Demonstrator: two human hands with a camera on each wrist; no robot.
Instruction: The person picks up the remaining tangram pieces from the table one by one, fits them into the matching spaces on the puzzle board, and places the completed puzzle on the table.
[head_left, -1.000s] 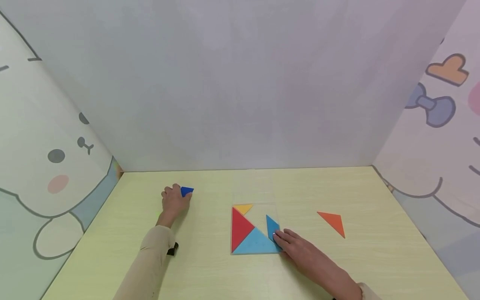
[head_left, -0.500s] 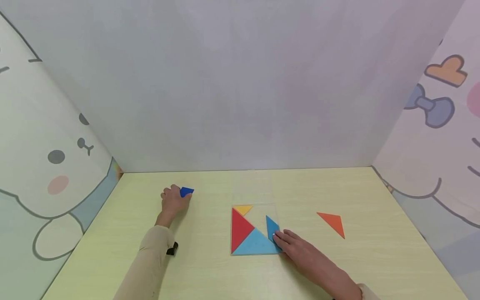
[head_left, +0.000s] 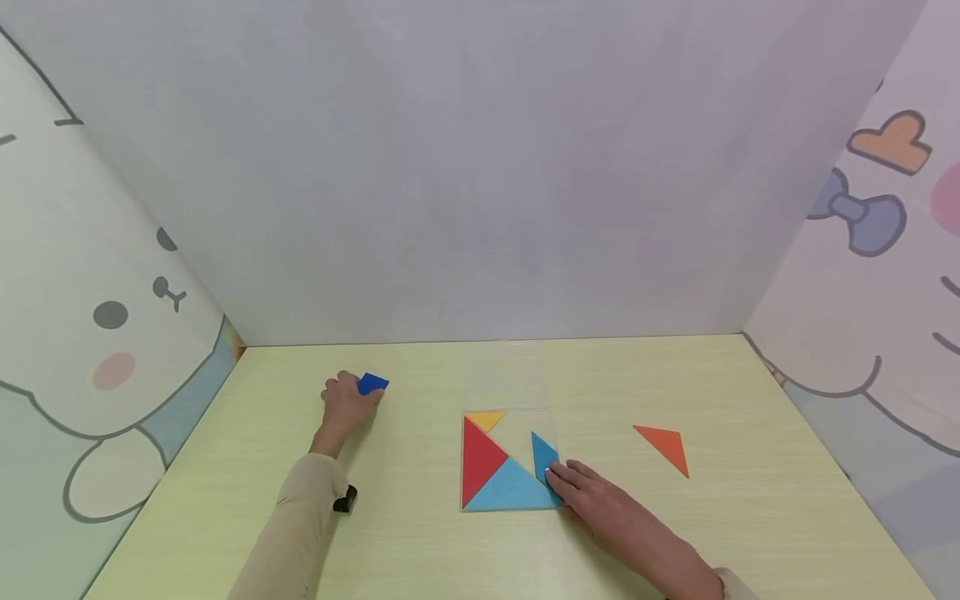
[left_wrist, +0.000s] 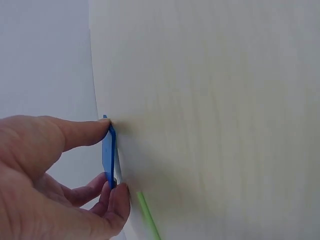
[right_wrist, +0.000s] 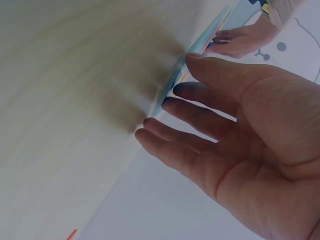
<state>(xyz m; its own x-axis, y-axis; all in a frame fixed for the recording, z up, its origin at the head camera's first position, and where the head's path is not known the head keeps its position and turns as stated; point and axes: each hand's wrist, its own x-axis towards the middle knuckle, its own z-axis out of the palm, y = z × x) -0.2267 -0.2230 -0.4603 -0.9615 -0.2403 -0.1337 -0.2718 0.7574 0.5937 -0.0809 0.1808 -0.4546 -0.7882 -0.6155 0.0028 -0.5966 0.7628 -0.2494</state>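
In the head view my left hand (head_left: 347, 404) is at the back left, pinching a dark blue tangram piece (head_left: 372, 383) between thumb and fingers. The left wrist view shows that flat blue piece (left_wrist: 108, 152) edge-on, tilted up close over the table. My right hand (head_left: 600, 504) lies at the near right corner of the tangram, its fingertips touching a medium-blue slanted piece (head_left: 543, 454). Left of that piece lie a large light blue triangle (head_left: 510, 487), a large red triangle (head_left: 480, 461) and a small yellow triangle (head_left: 486, 418), set edge to edge.
An orange triangle (head_left: 670, 446) lies alone on the table (head_left: 757, 500) to the right. Near the left hand is a thin green strip (left_wrist: 148, 215). A thin clear rim (head_left: 462, 462) borders the set pieces. A grey wall (head_left: 480, 183) rises behind the table.
The dark blue piece has turned slightly in my left fingers, its upper corner now standing out more. My right hand and the other pieces have stayed where they were.
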